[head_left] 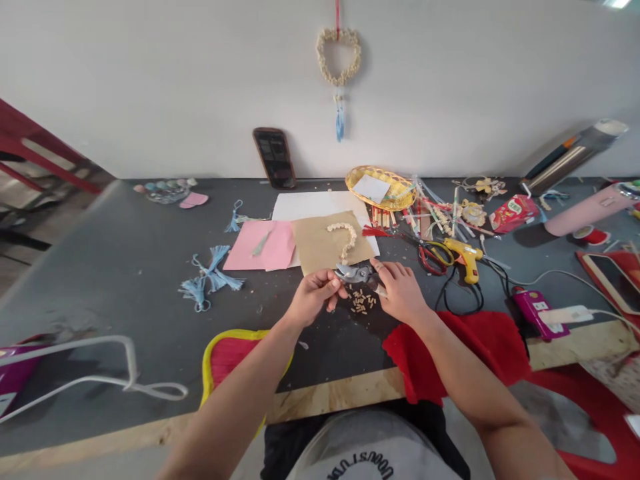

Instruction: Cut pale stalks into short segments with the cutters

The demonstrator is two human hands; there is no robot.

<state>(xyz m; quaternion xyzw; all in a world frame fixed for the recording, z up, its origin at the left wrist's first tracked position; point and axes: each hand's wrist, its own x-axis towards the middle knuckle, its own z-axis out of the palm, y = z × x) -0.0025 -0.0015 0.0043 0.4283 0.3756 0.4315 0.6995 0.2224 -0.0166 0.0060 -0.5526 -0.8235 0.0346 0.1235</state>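
My right hand (401, 291) is closed around the handles of pruning shears (354, 273), whose blades point left. Fingers of my left hand (319, 297) pinch together right at the blade tips; what they hold is too small to make out. Just below the shears lies a loose pile of short pale cut pieces (362, 301) on the dark table. Beyond them, a curved strip of pale pieces (345, 239) rests on a sheet of brown paper (320, 241).
Pink paper (235, 250) and blue tassels (213, 270) lie left. At right are a yellow glue gun (464, 259), scissors (433, 259), a wicker basket (407, 199) and a pink bottle (590, 212). A phone (275, 159) leans on the wall under a hanging heart (320, 53).
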